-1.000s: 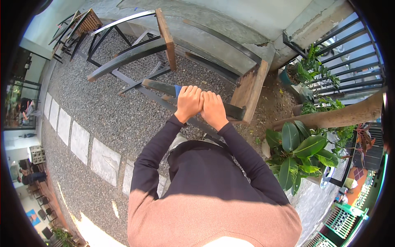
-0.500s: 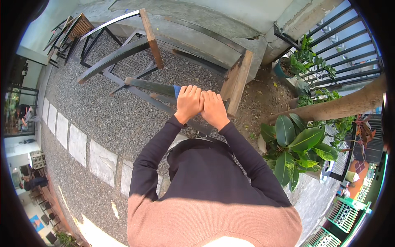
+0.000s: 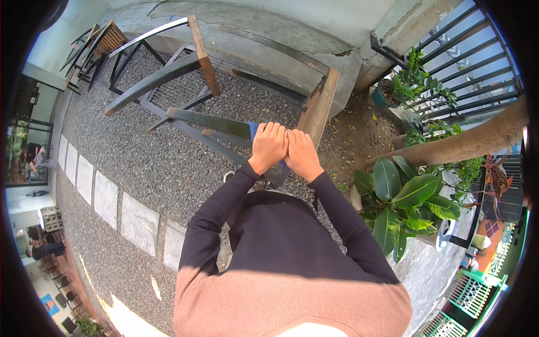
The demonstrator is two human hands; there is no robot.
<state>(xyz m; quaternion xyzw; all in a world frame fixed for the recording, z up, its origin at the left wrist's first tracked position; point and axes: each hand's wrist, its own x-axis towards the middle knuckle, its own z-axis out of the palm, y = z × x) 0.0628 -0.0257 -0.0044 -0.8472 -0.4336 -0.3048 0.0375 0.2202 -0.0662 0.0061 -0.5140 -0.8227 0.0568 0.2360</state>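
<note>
A dark-painted beam with a bare wooden end belongs to a chair or bench frame lying on the gravel. Over this beam, my left hand is closed on a blue cloth, whose edge shows beside my fingers. My right hand is closed right against the left, near a wide wooden board of the same frame. A little blue shows below the hands too. Most of the cloth is hidden under my fingers.
A second frame of dark bars and wood lies to the left, with more wooden furniture behind. Stone slabs cross the gravel. To my right are a leafy plant, a leaning trunk and a barred fence.
Both hands have slid together to the right along the beam, toward the wooden board, and the blue cloth has moved with them. The view has shifted slightly.
</note>
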